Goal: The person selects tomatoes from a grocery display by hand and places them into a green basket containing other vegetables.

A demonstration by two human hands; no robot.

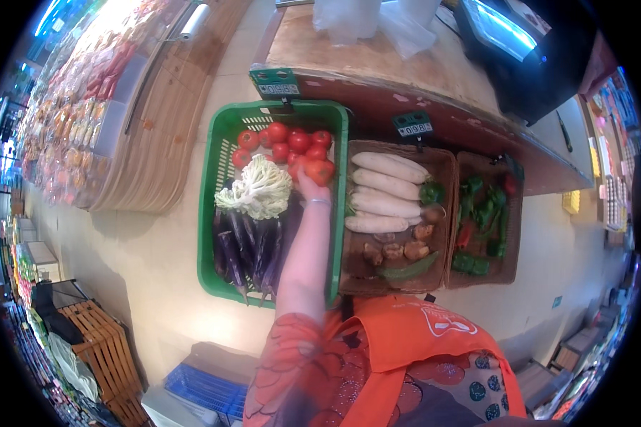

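My left hand (313, 187) reaches into the right side of a green plastic basket (205, 242). Its fingers are closed round a red tomato (320, 171), partly hiding it. Beyond and left of the hand lie several more tomatoes (298, 141) at the basket's far end. A pale yellow-white head of leafy cabbage (258, 188) sits just left of my wrist. Below it, long dark purple eggplants (246, 245) fill the near part, some covered by my forearm. My right hand does not show.
Right of the basket stand brown crates with white radishes (386, 201), ginger (393, 250) and green peppers (488, 206). A wooden counter (377, 60) with plastic bags (406, 28) runs behind. Packaged goods (71, 135) line a left display; a blue crate (205, 388) stands near below.
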